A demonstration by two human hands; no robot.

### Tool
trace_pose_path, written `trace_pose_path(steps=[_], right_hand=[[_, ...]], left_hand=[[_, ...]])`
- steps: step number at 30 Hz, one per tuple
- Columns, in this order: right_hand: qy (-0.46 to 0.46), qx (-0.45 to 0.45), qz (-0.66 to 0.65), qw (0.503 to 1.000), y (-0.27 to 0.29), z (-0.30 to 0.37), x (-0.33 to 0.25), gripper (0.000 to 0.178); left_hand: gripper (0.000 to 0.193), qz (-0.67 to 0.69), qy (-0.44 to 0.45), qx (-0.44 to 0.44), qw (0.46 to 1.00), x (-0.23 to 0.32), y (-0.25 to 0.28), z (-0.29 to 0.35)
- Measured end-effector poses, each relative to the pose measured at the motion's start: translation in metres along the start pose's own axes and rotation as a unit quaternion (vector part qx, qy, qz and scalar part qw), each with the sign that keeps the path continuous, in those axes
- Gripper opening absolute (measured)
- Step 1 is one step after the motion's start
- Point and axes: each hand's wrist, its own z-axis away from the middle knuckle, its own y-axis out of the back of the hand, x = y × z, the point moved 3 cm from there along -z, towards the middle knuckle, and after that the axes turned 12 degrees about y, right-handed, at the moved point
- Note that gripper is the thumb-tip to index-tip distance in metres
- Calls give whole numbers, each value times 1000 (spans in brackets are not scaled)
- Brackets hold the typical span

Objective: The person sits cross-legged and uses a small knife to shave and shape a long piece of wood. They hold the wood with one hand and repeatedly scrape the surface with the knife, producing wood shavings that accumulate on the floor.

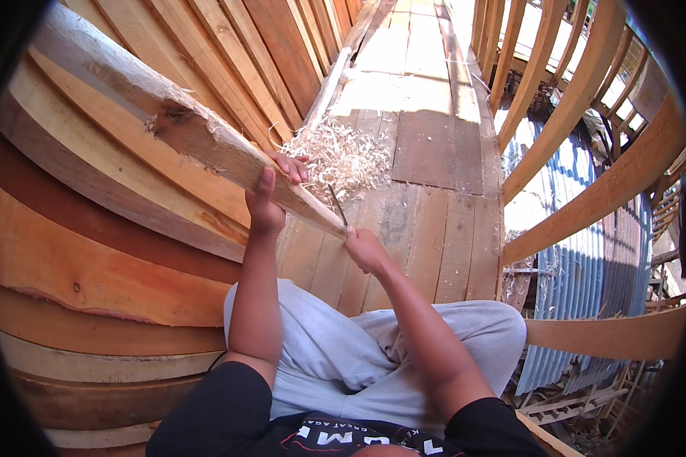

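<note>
Above floorboards (434, 236), left hand (265, 206) around timber (221, 148), right hand (366, 250) clenching knife (338, 206)

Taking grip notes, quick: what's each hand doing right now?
Left hand: closed on the wooden board, thumb and fingers on opposite sides.
Right hand: closed, holding a knife.

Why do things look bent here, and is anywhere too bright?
Head view: the left boards bow near the edge, from the fisheye lens; head view, top: sun washes out the far floor; head view, middle: the left hand and right hand look fairly sharp, in softer light.
</note>
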Motion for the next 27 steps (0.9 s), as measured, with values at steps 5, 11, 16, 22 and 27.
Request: trace_pose_path(steps=[5,11,16,22,27], right_hand=[[139,75,117,980,-12,2,-18,45],[159,70,86,981,-7,8,-27,42],[160,75,114,978,-9,-6,-3,42],[151,84,140,975,-7,-2,-9,42],[206,90,120,967,0,25,-66,38]], left_hand=[[30,5,23,26,999,-7,-3,2],[34,-94,-19,159,983,-9,-15,6],[34,-59,9,181,982,-13,3,2],[34,-39,11,143,989,-12,-2,9],[35,-50,6,100,994,-13,-5,13]])
